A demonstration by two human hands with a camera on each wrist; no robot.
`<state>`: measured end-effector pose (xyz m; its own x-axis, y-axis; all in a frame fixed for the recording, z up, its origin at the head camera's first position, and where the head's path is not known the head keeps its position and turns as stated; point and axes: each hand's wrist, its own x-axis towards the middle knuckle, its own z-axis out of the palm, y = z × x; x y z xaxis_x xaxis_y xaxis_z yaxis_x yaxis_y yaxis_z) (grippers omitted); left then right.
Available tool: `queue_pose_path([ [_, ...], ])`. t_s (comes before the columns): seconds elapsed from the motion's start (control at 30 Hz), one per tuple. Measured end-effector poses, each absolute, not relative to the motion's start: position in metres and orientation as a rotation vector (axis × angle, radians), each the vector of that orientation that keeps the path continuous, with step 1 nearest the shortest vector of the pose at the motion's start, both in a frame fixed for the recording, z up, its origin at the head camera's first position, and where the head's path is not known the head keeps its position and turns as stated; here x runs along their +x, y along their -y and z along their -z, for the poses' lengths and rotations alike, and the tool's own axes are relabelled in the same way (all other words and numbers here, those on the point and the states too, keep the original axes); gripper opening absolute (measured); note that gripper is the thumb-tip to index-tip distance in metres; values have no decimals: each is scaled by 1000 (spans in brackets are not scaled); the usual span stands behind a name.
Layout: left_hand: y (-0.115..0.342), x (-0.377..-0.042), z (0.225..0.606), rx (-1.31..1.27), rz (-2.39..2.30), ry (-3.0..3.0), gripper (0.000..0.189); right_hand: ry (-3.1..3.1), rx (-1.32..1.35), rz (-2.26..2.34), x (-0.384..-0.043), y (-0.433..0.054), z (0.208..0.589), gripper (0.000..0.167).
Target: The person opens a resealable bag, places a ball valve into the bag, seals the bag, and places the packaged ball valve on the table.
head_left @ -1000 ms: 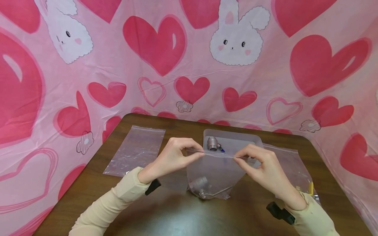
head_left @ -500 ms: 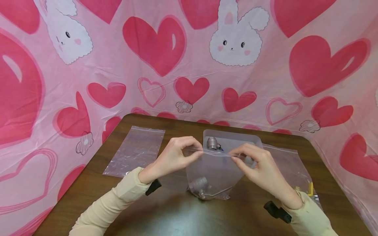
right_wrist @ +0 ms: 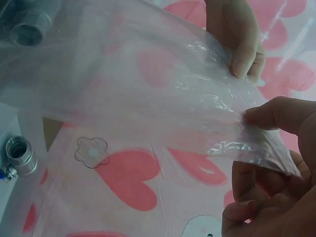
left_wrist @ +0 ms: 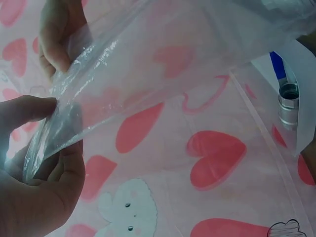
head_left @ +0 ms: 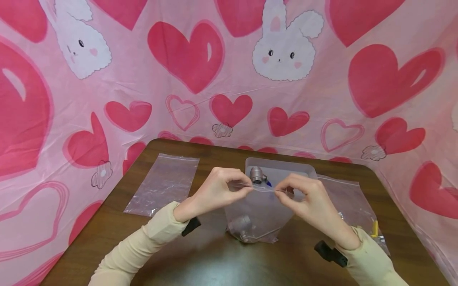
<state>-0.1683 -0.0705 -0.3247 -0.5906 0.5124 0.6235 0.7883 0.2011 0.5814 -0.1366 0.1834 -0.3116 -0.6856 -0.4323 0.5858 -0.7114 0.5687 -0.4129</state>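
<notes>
A clear zip bag (head_left: 257,214) hangs upright between both hands, its bottom at the table. Inside lie a metal pipe fitting (head_left: 240,223) and a thin rod-like piece, blurred by the plastic. My left hand (head_left: 220,190) pinches the bag's top edge on the left between thumb and fingers. At the right part of the same edge, my right hand (head_left: 304,198) pinches it too, a short way from the left. Behind the bag stands a translucent bin (head_left: 286,163) holding a metal valve (head_left: 256,174) with a blue handle; the left wrist view shows this valve (left_wrist: 288,106) as well.
Flat on the table's left lies another zip bag (head_left: 164,182). On the right, a further zip bag (head_left: 343,194) contains small parts, among them a yellow-handled piece (head_left: 375,228). A pink heart-patterned cloth (head_left: 200,79) surrounds the brown table (head_left: 200,258).
My right hand has slid left along the bag's top edge, and my left hand has shifted slightly right. The gap between them is smaller.
</notes>
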Motion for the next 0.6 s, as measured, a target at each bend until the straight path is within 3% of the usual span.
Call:
queue_pose_path([
  [0.4,66,-170,328,-1277,1335,2176,14,2384,985,-868,-141,-178,310,18],
  [0.6,62,-171,327,-1309,1225,2160,6,2361,1007,-851,-140,-173,309,19],
])
